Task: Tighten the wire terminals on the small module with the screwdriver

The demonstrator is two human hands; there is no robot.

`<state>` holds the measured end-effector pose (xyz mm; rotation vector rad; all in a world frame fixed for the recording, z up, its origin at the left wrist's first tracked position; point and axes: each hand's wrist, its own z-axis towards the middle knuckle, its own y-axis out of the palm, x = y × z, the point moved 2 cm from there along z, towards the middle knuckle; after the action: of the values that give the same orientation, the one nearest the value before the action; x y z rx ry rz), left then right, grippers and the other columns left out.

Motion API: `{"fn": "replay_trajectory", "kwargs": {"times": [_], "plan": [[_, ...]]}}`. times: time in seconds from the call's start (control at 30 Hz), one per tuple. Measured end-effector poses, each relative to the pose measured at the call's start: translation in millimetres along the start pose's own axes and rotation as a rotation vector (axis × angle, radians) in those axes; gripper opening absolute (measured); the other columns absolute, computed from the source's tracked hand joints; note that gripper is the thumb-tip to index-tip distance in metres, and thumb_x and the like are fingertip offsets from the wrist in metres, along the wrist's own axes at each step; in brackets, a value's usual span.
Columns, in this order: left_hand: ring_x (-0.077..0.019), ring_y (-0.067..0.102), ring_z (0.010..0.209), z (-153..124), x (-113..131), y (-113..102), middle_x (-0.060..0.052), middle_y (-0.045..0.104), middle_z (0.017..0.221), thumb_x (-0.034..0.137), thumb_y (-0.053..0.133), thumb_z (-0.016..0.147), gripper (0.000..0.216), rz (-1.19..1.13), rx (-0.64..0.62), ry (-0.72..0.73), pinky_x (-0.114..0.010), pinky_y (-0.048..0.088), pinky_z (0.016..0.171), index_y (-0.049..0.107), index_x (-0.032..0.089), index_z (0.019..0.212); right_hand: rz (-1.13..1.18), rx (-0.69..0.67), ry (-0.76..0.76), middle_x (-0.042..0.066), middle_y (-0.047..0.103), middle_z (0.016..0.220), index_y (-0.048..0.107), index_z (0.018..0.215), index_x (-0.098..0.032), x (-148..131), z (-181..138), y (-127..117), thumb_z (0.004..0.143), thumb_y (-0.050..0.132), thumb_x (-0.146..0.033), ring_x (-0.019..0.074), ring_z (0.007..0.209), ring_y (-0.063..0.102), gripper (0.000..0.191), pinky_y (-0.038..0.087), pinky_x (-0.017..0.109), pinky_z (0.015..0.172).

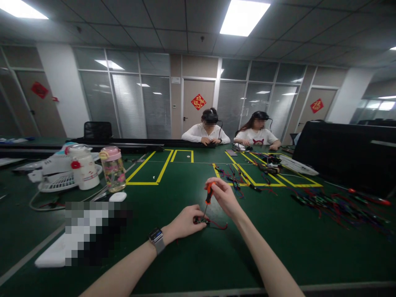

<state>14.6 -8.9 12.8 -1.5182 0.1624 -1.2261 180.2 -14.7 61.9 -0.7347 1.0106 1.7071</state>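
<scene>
My right hand [223, 196] is closed around the orange and black handle of a screwdriver [210, 193]. Its thin shaft points down and its tip meets a small circuit board [204, 221] with wires, though the exact contact point is too small to see. The fingers of my left hand [185, 222] pinch this board against the green table and cover part of it. A red wire [220, 227] curls out from the board to the right. On my left wrist sits a watch [157, 239] with a grey strap.
Heaped wired boards [337, 204] lie at the right, with more wire bundles [235, 175] by the yellow tape lines. A pink-lidded bottle [113, 169], a white jug [83, 167] and a white basket [52, 185] stand left. Two people [208, 130] sit across the table [185, 272].
</scene>
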Motion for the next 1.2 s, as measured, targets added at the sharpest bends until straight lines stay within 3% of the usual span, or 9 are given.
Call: {"fn": "replay_trajectory", "kwargs": {"times": [0.13, 0.37, 0.6, 0.83, 1.07, 1.2], "plan": [[-0.0123, 0.051, 0.071, -0.4, -1.7, -2.7, -0.001, 0.059, 0.085, 0.025, 0.066, 0.078, 0.024, -0.037, 0.009, 0.017, -0.022, 0.038, 0.062, 0.072, 0.017, 0.100, 0.043, 0.021, -0.016, -0.001, 0.063, 0.079, 0.071, 0.077, -0.023, 0.8, 1.6, -3.8, 0.068, 0.083, -0.038, 0.0127, 0.072, 0.057, 0.021, 0.049, 0.031, 0.082], [-0.0106, 0.048, 0.066, 2.6, -9.6, 1.6, 0.000, 0.057, 0.076, 0.019, 0.066, 0.074, 0.014, -0.094, 0.055, 0.028, -0.021, 0.036, 0.059, 0.072, 0.015, 0.086, 0.176, -0.098, 0.088, 0.004, 0.069, 0.087, 0.073, 0.096, -0.022, 3.4, 0.2, 0.7, 0.075, 0.077, -0.041, 0.0166, 0.083, 0.064, 0.028, 0.051, 0.032, 0.081], [-0.0107, 0.049, 0.068, 2.3, -9.1, 0.1, 0.000, 0.057, 0.080, 0.021, 0.068, 0.076, 0.015, -0.091, 0.046, 0.024, -0.021, 0.037, 0.060, 0.072, 0.015, 0.088, 0.101, -0.004, -0.002, -0.001, 0.064, 0.086, 0.072, 0.083, -0.024, 7.4, 2.3, -4.5, 0.072, 0.081, -0.037, 0.0139, 0.079, 0.060, 0.020, 0.050, 0.032, 0.086], [-0.0116, 0.051, 0.070, 2.5, -10.1, 0.5, -0.001, 0.059, 0.082, 0.021, 0.067, 0.076, 0.012, -0.073, 0.046, 0.023, -0.021, 0.038, 0.061, 0.070, 0.015, 0.087, 0.193, -0.091, 0.064, 0.001, 0.065, 0.087, 0.068, 0.093, -0.025, 2.4, 1.2, -0.7, 0.078, 0.075, -0.039, 0.0146, 0.081, 0.060, 0.022, 0.050, 0.032, 0.082], [-0.0116, 0.051, 0.070, 1.7, -4.5, -1.9, -0.001, 0.059, 0.083, 0.019, 0.066, 0.077, 0.015, -0.055, 0.026, 0.027, -0.021, 0.037, 0.061, 0.071, 0.015, 0.091, 0.045, -0.028, 0.014, 0.000, 0.065, 0.086, 0.069, 0.085, -0.024, 2.9, 1.3, -4.4, 0.072, 0.080, -0.038, 0.0144, 0.079, 0.059, 0.022, 0.048, 0.030, 0.083], [-0.0115, 0.051, 0.071, 1.7, -5.3, -1.8, -0.001, 0.060, 0.087, 0.019, 0.064, 0.079, 0.017, -0.062, 0.003, 0.013, -0.021, 0.037, 0.062, 0.071, 0.016, 0.094, 0.065, -0.221, 0.102, 0.004, 0.068, 0.090, 0.070, 0.095, -0.022, -6.7, -3.1, -4.0, 0.078, 0.076, -0.039, 0.0178, 0.087, 0.062, 0.025, 0.050, 0.030, 0.077]]}}
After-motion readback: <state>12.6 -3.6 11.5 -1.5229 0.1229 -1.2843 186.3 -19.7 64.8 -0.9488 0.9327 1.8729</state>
